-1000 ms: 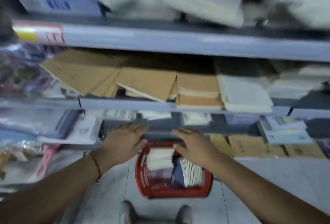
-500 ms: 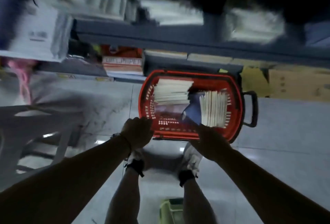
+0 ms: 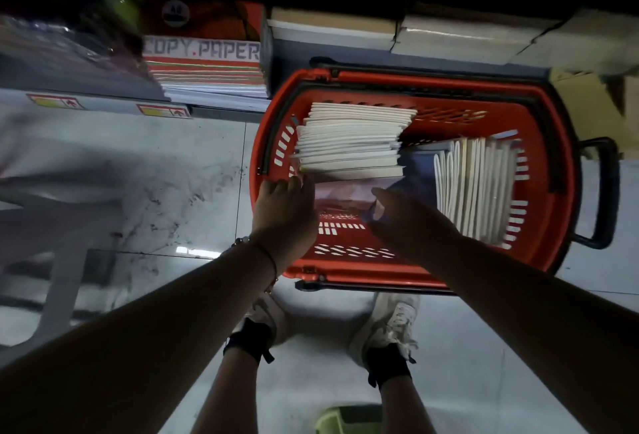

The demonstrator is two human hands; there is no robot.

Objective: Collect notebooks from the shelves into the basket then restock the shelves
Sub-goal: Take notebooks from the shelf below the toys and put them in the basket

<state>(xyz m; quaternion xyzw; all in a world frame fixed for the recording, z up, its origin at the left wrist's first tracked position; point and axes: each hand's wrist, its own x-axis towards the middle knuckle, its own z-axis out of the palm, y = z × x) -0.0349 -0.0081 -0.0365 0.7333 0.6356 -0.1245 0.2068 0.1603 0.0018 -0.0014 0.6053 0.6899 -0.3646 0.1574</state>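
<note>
I see the red basket [image 3: 567, 170] on the floor, holding a leaning stack of notebooks [image 3: 349, 139] and an upright row [image 3: 473, 184]. My left hand [image 3: 283, 208] reaches in, fingers straight, touching the stack's near edge. My right hand [image 3: 397, 215] pinches a blue notebook [image 3: 420, 174].

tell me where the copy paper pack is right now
In the head view the copy paper pack sits upper left on the bottom shelf, just left of the red basket on the floor.
</note>
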